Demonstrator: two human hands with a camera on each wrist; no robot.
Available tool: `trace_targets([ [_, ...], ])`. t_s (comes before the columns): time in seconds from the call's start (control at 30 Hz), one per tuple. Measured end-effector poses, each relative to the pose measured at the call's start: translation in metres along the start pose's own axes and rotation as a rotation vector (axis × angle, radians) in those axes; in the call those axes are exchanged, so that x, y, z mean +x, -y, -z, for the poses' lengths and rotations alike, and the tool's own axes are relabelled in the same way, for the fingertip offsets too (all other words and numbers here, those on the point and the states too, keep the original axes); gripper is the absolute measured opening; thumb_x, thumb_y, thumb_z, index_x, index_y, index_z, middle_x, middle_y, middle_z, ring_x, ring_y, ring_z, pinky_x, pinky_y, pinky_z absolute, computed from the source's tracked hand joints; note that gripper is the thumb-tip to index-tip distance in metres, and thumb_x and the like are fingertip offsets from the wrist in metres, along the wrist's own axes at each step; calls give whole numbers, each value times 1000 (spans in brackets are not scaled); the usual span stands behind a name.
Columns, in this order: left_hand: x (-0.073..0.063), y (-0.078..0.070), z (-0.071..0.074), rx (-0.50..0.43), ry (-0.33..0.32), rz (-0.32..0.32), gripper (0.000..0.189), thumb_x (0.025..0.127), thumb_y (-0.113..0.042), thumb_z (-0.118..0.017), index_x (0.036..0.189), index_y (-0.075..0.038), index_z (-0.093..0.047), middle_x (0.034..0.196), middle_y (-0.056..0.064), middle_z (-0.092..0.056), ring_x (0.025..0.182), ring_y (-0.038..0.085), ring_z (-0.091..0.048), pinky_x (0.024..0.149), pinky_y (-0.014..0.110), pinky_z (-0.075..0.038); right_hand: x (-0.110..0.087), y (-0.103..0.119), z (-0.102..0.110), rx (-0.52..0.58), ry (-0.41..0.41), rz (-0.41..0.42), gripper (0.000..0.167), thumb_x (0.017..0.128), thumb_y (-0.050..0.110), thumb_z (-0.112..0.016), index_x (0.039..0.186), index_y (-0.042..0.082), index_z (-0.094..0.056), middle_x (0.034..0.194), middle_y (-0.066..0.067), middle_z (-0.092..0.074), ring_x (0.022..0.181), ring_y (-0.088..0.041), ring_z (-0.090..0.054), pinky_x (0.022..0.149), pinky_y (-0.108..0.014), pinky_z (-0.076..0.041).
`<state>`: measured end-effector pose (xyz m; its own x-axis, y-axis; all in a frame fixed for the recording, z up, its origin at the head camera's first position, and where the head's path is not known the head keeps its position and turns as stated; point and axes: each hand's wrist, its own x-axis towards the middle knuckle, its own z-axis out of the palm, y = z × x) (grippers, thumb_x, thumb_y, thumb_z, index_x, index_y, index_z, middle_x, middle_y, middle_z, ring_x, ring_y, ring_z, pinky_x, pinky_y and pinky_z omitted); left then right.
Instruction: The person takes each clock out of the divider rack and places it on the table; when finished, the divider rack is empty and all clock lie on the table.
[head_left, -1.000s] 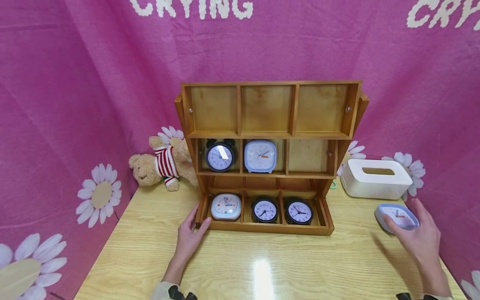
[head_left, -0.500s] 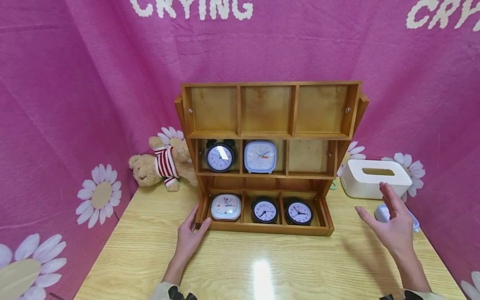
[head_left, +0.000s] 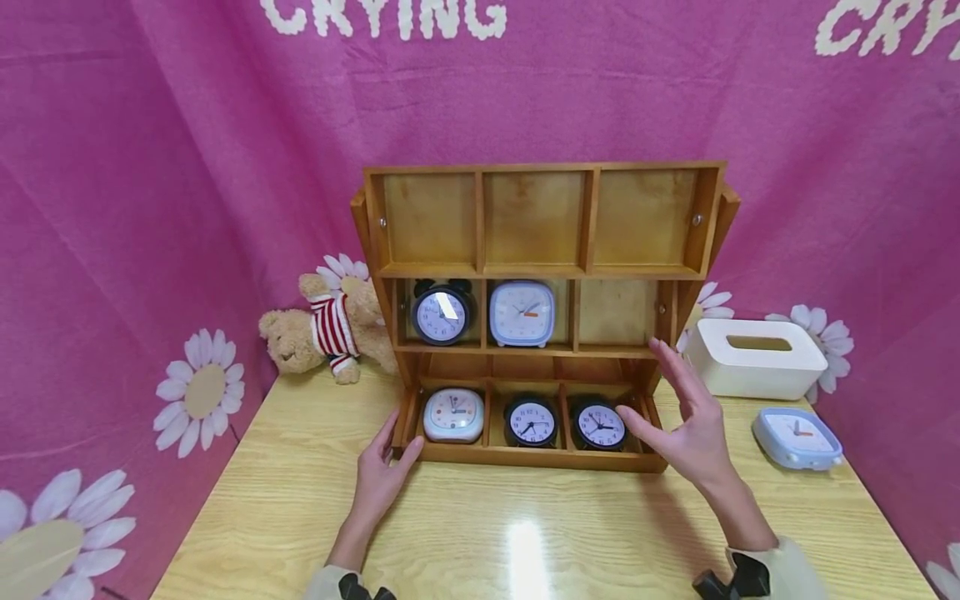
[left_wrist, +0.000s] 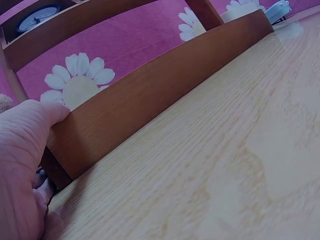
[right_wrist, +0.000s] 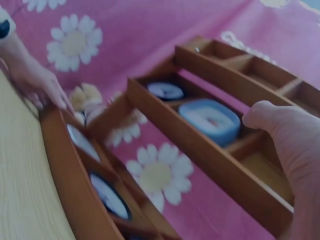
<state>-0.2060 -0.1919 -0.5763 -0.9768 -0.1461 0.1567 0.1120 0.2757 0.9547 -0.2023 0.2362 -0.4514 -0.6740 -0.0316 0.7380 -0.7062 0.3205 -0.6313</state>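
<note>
A brown wooden display shelf (head_left: pixel 536 271) with three tiers of compartments stands on the table. My left hand (head_left: pixel 378 475) grips its lower left corner, thumb over the front board and fingers round the side. Off the shelf's right end my right hand (head_left: pixel 693 429) hovers with thumb and fingers spread, holding nothing. In the middle tier sit a black twin-bell alarm clock (head_left: pixel 440 315) and a blue square alarm clock (head_left: pixel 522 313). The bottom tier holds a pale rounded clock (head_left: pixel 453 414) and two black round clocks, one left (head_left: pixel 531 422) and one right (head_left: pixel 600 425).
Another blue alarm clock (head_left: pixel 797 437) lies face up on the table at the right. Behind it stands a white tissue box (head_left: pixel 756 358). A teddy bear (head_left: pixel 330 329) in a striped shirt lies left of the shelf. Pink flowered cloth (head_left: pixel 225 125) hangs round the table.
My right hand has let go of the blue alarm clock at the right and moved left to the shelf's right side. The left hand has stayed at the shelf corner.
</note>
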Motion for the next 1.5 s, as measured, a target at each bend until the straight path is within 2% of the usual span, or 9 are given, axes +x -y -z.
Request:
trace_targets([
  [0.17,0,-1,0,10,-10,-4,69,96,-23,-78,156,-7,-49,158,21,-45,147,38,-41,116,58,-38,13,10,-27,-9,71,-47,106,62,-19,-90,156,-1,-44,157,-19,-49,147,-21,-46,117,-20,-37],
  [0.37,0,-1,0,6,-9,-11,69,96,-23,-78,156,-7,-48,159,21,-44,148,38,-40,116,59,-37,29,16,-56,7,96,-40,107,64,-13,-92,157,-1,-42,158,-23,-46,146,-32,-45,118,-23,-36],
  [0.57,0,0,-1,16,-18,-20,68,96,-22,-78,156,-6,-49,157,22,-45,146,38,-42,115,60,-39,47,21,-78,-26,84,-53,102,72,1,-94,159,4,-41,161,-16,-44,144,-36,-47,118,-36,-39],
  [0.67,0,1,-1,21,-16,-27,67,96,-21,-77,155,-4,-49,156,24,-46,146,40,-42,115,61,-39,56,20,-86,-25,64,-55,99,74,4,-94,158,1,-41,160,-18,-45,143,-38,-49,116,-43,-40],
  [0.77,0,1,-1,21,-14,-30,67,96,-21,-77,155,-4,-49,156,24,-46,146,41,-42,115,61,-38,63,18,-90,-34,60,-71,96,75,6,-93,156,-2,-43,158,-21,-46,143,-37,-48,115,-44,-42],
  [1.03,1,-1,0,15,-9,-10,69,96,-23,-78,156,-6,-48,159,21,-44,148,37,-40,116,58,-38,76,18,-103,-127,66,-110,96,77,14,-93,157,-3,-42,157,-22,-47,143,-37,-48,112,-50,-46],
  [1.23,2,-2,0,4,-5,-7,70,96,-22,-78,157,-6,-48,158,21,-45,147,39,-41,117,57,-37,78,16,-120,-222,54,-128,100,76,23,-92,157,-4,-39,154,-24,-49,141,-38,-48,115,-57,-42],
  [1.5,1,0,0,1,-12,-9,69,96,-21,-78,156,-7,-48,159,20,-45,147,38,-41,116,58,-38,80,9,-141,-270,64,-140,110,77,23,-92,161,-1,-25,154,-23,-41,139,-38,-42,115,-56,-41],
])
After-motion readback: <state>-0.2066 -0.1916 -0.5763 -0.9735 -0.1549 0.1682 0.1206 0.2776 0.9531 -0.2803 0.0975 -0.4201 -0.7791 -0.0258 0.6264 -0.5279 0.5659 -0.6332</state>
